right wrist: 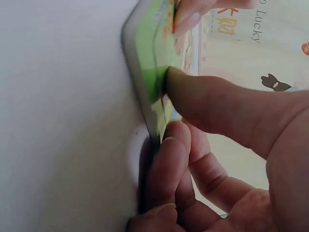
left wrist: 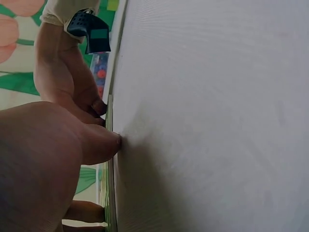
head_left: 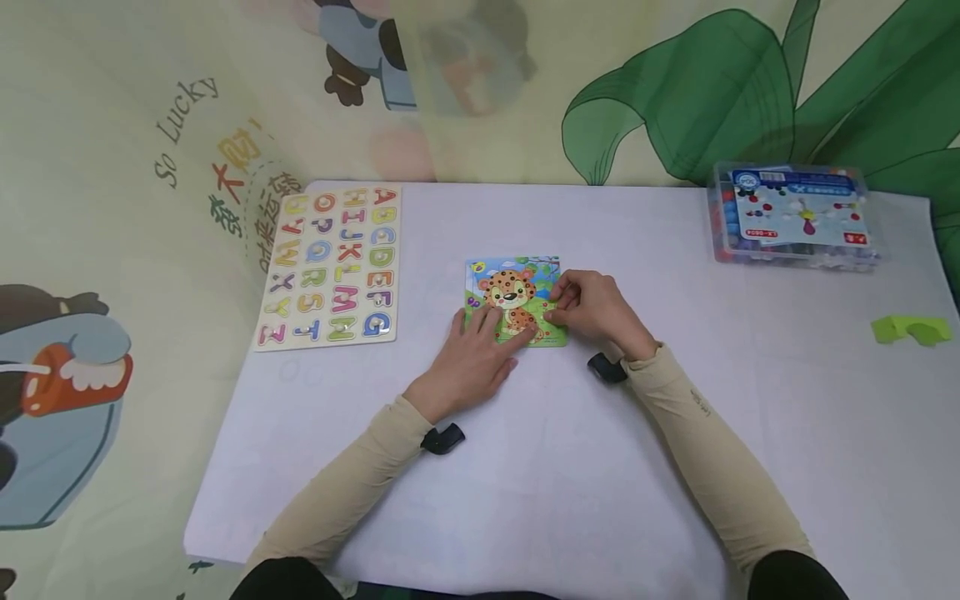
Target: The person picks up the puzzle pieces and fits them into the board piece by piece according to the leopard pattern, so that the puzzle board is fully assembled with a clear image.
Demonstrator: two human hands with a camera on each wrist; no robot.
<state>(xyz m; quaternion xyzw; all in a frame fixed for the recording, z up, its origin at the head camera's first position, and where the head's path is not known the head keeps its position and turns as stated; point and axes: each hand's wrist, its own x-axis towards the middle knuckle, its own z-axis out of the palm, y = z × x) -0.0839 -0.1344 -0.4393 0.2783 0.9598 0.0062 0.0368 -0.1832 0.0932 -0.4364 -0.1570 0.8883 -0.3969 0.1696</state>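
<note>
A small square jigsaw puzzle (head_left: pixel 512 293) with a spotted leopard cub on a green and blue scene lies on the white table. My left hand (head_left: pixel 467 365) rests on its lower left part, fingers spread and fairly straight, with one fingertip over the cub's lower body. At the right edge is my right hand (head_left: pixel 594 307), its thumb and curled index finger pinching the border. In the right wrist view the thumb (right wrist: pixel 207 99) presses the green face beside a seam between pieces. The left wrist view shows the puzzle's thin side (left wrist: pixel 110 188) near the left thumb (left wrist: pixel 102 143).
Left of the puzzle lies an alphabet board (head_left: pixel 327 275) with coloured letters. A clear plastic case (head_left: pixel 798 218) with a printed label stands at the back right, and a light green block (head_left: pixel 911 329) lies near the right edge. Printed cloth hangs behind the table (head_left: pixel 600 483).
</note>
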